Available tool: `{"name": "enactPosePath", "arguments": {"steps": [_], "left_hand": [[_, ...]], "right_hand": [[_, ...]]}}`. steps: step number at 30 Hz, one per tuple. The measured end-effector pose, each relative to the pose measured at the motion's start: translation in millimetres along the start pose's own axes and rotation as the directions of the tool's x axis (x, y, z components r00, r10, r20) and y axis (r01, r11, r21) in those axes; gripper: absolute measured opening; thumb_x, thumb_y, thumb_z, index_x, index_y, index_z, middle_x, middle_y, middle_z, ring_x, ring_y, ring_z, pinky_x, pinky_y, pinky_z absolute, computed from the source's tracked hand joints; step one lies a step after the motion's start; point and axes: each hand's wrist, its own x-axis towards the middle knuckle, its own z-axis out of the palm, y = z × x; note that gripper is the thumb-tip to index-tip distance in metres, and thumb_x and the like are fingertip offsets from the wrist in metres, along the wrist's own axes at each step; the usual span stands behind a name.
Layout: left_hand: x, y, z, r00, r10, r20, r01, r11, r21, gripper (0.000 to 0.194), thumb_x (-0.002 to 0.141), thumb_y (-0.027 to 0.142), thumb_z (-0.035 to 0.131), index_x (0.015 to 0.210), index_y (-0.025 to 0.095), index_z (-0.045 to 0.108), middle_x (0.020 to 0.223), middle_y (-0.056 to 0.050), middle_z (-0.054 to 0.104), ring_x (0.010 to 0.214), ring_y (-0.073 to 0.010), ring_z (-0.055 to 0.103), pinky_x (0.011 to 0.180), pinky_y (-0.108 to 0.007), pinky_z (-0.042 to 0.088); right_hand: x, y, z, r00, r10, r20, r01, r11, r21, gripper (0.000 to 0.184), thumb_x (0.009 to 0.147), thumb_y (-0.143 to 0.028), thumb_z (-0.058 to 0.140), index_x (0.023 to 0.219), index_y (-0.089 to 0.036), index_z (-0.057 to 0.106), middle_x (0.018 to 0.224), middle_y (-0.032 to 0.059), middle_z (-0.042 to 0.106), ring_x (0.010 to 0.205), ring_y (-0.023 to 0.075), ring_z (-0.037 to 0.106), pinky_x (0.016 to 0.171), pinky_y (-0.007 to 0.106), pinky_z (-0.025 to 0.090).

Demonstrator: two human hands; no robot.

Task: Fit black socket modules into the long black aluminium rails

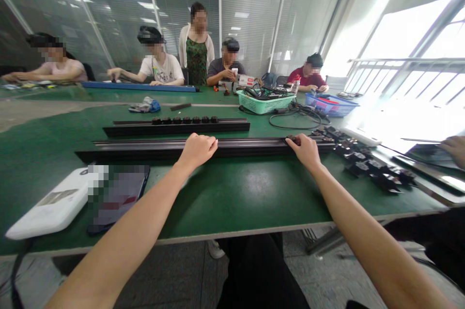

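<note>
A long black metal rail (156, 152) with a shiny groove lies across the table in front of me. My left hand (198, 148) is closed round its middle, fingers curled over the far edge. Near the rail's right end, my right hand (308, 150) pinches a small black part (292, 139) against the groove; its details are partly hidden by the fingers. A second black rail (174, 128) lies parallel behind, with several small black pieces (187, 120) in a row on it. Many similar loose black parts (363, 163) are heaped to the right of my right hand.
A white device (54, 202) and a phone (119, 197) lie front left. Farther back are a green basket (267, 104) of cables, a blue basket (332, 105) and a loose black cable (301, 120). Another person's hand (454, 149) is at right; several people are across the table.
</note>
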Motion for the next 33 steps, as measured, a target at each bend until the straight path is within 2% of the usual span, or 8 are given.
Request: {"name": "enactPosePath", "arguments": {"steps": [9, 13, 21, 33], "left_hand": [[-0.1, -0.6, 2.1, 1.0, 0.002, 0.0, -0.002, 1.0, 0.008, 0.046, 0.103, 0.034, 0.033, 0.078, 0.018, 0.068, 0.081, -0.01, 0.075, 0.074, -0.0248, 0.068, 0.072, -0.038, 0.038], [-0.1, -0.4, 1.9, 1.0, 0.003, -0.008, -0.003, 1.0, 0.001, 0.046, 0.103, 0.033, 0.033, 0.077, 0.018, 0.067, 0.079, -0.01, 0.075, 0.073, -0.0247, 0.068, 0.072, -0.038, 0.038], [-0.4, 0.2, 1.0, 1.0, 0.004, -0.02, -0.004, 1.0, -0.008, 0.046, 0.103, 0.033, 0.034, 0.077, 0.018, 0.068, 0.079, -0.01, 0.074, 0.072, -0.0241, 0.068, 0.072, -0.038, 0.038], [-0.1, -0.6, 1.8, 1.0, -0.004, -0.009, 0.004, 1.0, 0.005, 0.045, 0.103, 0.034, 0.034, 0.078, 0.018, 0.068, 0.08, -0.01, 0.075, 0.074, -0.0246, 0.068, 0.073, -0.038, 0.038]], "right_hand": [[0.1, -0.9, 2.7, 1.0, 0.0, -0.005, 0.0, 0.99, -0.142, 0.036, 0.096, -0.049, 0.051, 0.093, -0.015, 0.064, 0.092, 0.018, 0.07, 0.091, 0.0301, 0.062, 0.079, 0.037, 0.044], [0.5, 1.3, 4.2, 1.0, -0.011, -0.014, 0.009, 0.994, -0.112, 0.038, 0.096, -0.051, 0.05, 0.094, -0.016, 0.065, 0.095, 0.018, 0.071, 0.093, 0.0302, 0.062, 0.081, 0.038, 0.045], [0.4, 7.4, 2.2, 0.997, 0.073, -0.041, -0.073, 0.997, -0.005, 0.042, 0.09, -0.059, 0.058, 0.091, -0.017, 0.068, 0.093, 0.0143, 0.073, 0.089, 0.0285, 0.065, 0.082, 0.037, 0.045], [0.4, 9.4, 0.9, 0.996, 0.072, -0.056, -0.068, 0.995, 0.077, 0.059, 0.085, -0.079, 0.05, 0.089, -0.02, 0.062, 0.09, 0.014, 0.072, 0.085, 0.0289, 0.064, 0.079, 0.039, 0.044]]}}
